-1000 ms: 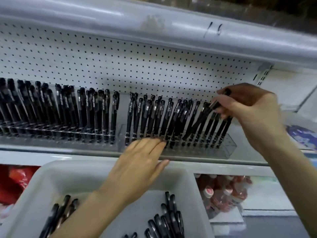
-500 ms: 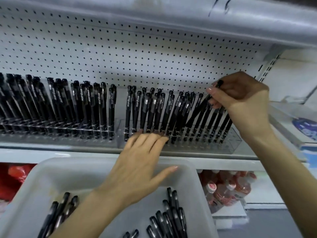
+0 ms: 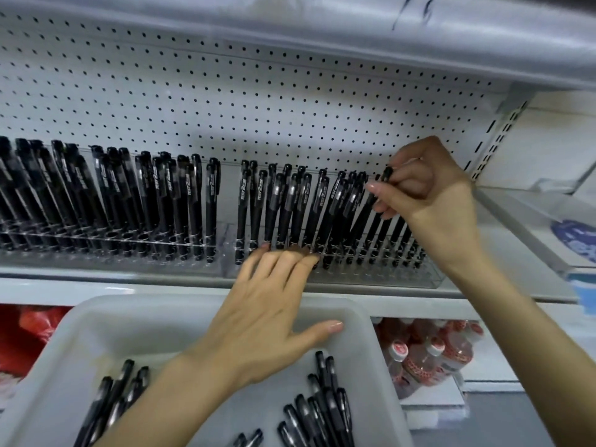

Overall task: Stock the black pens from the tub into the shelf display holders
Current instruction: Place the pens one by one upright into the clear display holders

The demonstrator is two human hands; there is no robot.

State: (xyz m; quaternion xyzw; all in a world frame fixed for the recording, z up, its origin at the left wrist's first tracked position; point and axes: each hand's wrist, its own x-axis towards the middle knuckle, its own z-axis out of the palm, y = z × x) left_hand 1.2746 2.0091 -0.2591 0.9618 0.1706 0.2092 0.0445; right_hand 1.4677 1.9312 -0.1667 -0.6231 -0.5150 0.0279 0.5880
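Observation:
My right hand (image 3: 425,191) pinches the top of one black pen (image 3: 366,214), which leans with its lower end among the pens standing in the right clear display holder (image 3: 371,272) on the shelf. My left hand (image 3: 267,317) lies flat with straight fingers, the fingertips touching the front edge of that holder. A second clear holder (image 3: 106,250) to the left is full of upright black pens. Below, the white tub (image 3: 377,333) holds loose black pens (image 3: 322,411) on its right side and a few more pens (image 3: 113,395) on its left.
A white pegboard (image 3: 225,101) backs the shelf, and the upper shelf's edge (image 3: 322,33) hangs overhead. Red-capped drink bottles (image 3: 429,353) sit on the lower shelf at right, red packaging (image 3: 29,330) at left. A clear tray with blue-printed items (image 3: 571,240) lies far right.
My right hand has brought the pen lower and a little leftward into the right holder's row. My left hand has stayed on the holder's front edge, thumb spreading outward.

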